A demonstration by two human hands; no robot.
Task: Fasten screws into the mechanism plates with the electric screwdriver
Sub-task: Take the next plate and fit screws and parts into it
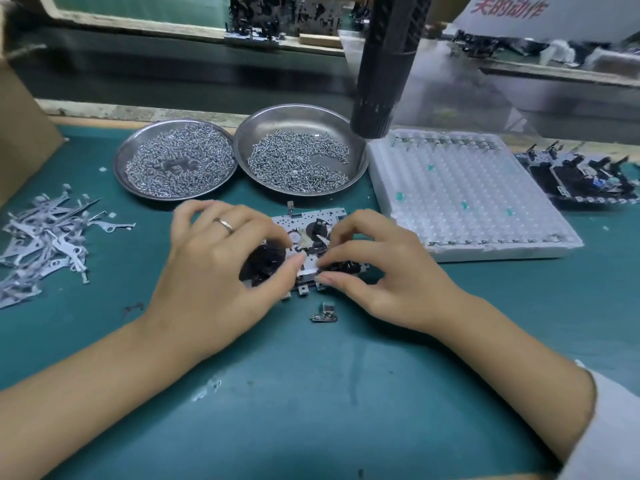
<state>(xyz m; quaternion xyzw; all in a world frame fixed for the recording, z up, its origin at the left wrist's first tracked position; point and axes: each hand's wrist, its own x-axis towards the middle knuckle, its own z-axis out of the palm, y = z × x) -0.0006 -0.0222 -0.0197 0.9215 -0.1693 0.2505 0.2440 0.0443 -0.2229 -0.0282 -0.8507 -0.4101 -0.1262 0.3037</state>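
Note:
A silver mechanism plate (311, 220) with black parts lies on the green mat (311, 393) in the middle. My left hand (221, 271) grips its left side, thumb and fingers curled over a black wheel. My right hand (377, 271) pinches a small part against the plate's near right edge. The black electric screwdriver (388, 64) hangs above, behind the plate, with no hand on it. Two steel dishes hold screws: the left dish (119, 164) and the right dish (304, 114).
A small loose metal bracket (325, 313) lies just in front of the plate. A pile of flat metal levers (45, 237) sits at the left. A white foam tray (478, 199) and a stack of finished mechanisms (581, 181) stand at the right. A cardboard box (20, 133) is at the far left.

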